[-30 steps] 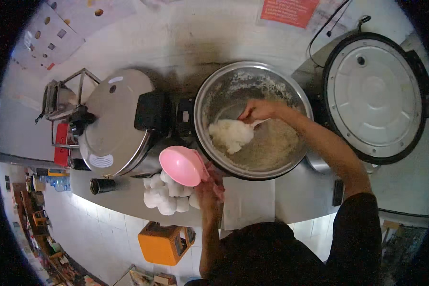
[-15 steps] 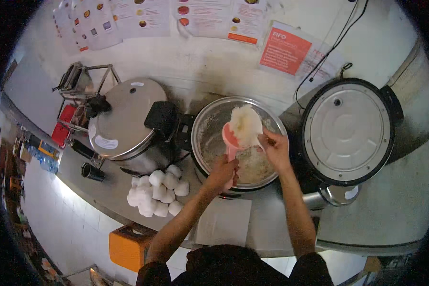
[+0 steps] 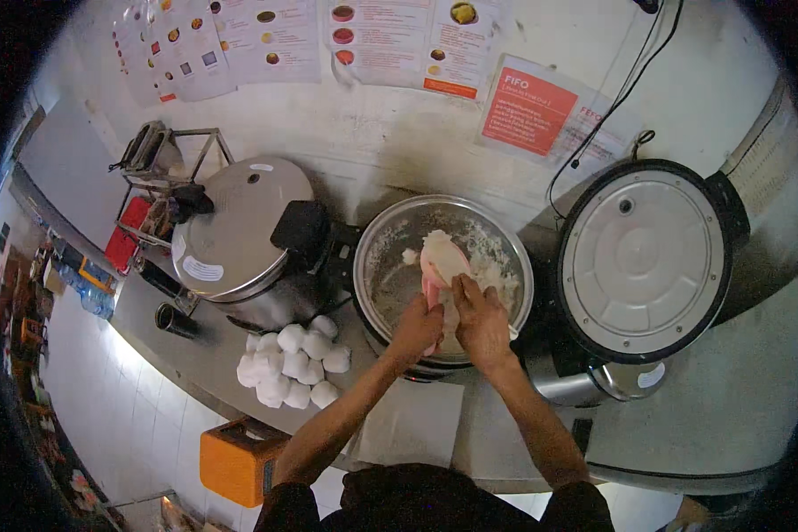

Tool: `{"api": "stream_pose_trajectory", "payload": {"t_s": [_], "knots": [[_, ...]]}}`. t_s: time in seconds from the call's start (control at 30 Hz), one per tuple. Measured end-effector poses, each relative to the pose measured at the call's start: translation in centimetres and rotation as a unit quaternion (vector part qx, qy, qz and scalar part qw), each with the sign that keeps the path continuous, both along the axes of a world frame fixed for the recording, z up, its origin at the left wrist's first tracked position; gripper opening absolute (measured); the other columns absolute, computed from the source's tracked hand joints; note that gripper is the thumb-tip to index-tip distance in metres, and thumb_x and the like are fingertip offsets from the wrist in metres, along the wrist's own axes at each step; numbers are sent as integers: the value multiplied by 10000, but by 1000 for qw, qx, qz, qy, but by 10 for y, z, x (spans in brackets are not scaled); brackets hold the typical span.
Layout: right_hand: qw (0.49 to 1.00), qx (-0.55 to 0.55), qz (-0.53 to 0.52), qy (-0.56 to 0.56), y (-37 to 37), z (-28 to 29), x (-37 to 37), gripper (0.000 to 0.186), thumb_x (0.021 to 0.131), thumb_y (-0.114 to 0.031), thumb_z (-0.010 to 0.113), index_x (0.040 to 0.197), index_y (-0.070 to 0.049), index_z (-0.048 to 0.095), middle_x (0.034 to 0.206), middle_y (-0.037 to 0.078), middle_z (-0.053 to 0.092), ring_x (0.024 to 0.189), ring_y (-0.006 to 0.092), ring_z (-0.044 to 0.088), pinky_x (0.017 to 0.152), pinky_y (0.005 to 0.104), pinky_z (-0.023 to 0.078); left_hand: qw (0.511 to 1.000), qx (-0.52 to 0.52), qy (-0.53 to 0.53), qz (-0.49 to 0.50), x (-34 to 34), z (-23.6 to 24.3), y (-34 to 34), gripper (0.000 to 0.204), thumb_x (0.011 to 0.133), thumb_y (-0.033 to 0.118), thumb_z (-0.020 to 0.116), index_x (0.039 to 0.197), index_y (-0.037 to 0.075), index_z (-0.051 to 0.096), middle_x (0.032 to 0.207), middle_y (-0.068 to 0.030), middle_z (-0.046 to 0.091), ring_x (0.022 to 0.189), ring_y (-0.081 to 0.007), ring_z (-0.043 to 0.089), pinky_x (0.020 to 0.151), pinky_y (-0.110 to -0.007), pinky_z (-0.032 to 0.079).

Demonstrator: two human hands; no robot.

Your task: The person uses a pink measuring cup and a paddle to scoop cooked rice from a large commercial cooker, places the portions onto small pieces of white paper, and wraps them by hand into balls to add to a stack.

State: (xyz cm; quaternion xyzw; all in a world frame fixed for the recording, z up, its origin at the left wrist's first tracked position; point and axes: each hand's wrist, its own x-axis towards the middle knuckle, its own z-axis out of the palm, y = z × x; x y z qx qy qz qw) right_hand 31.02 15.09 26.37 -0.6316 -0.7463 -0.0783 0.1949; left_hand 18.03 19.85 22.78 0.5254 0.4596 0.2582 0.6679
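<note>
My left hand [image 3: 417,328] is closed around the handle of a pink scoop [image 3: 431,282], held over an open pot [image 3: 520,257]. In my right hand [image 3: 483,326] is a white rice paddle [image 3: 448,259]; its blade lies over the scoop's mouth, and the handle's end pokes out below the hand. Rice [image 3: 436,238] shows at the blade's tip, though how much fills the scoop is hidden. Inside the pot, more rice [image 3: 503,279] clings to the wall and lies toward the right side. Several white rounded lumps [image 3: 294,365] sit bunched on the counter, left of my left forearm.
A lidded steel cooker [image 3: 239,230] stands left of the pot, with a dark cup [image 3: 176,320] and wire rack [image 3: 195,146] beyond. At right, a large raised lid [image 3: 647,262] stands close to my right arm. A pale sheet [image 3: 412,426] lies on the counter; an orange stool [image 3: 239,461] is below.
My right hand has moved down and left, bringing the paddle from above the scoop onto its mouth. The heaped rice on the paddle is now lower and flatter. The view has shifted slightly.
</note>
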Motion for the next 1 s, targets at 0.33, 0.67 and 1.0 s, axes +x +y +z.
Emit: {"api": "stream_pose_trajectory", "payload": {"t_s": [0.33, 0.67, 1.0], "knots": [[999, -4, 37, 38, 29, 40, 42, 604, 625, 35, 595, 1220, -48, 527, 1201, 138, 525, 990, 328, 551, 762, 396, 508, 998, -60, -3, -16, -3, 7, 5, 174, 905, 180, 443, 935, 10, 417, 671, -56, 473, 503, -153, 503, 426, -326, 421], [955, -65, 55, 285, 27, 37, 58, 274, 557, 115, 527, 807, 68, 629, 1159, 201, 575, 1024, 324, 574, 830, 359, 485, 998, -65, -18, -8, -10, 13, 10, 180, 916, 165, 451, 984, -1, 433, 682, -41, 465, 494, -136, 493, 412, -310, 417], [992, -10, 65, 110, 19, 12, 47, 602, 584, 56, 608, 1179, 3, 533, 1213, 134, 516, 916, 367, 566, 826, 427, 490, 998, -66, -16, 6, -11, 5, 27, 177, 910, 162, 450, 996, 10, 419, 687, -45, 473, 438, -145, 479, 377, -316, 404]]}}
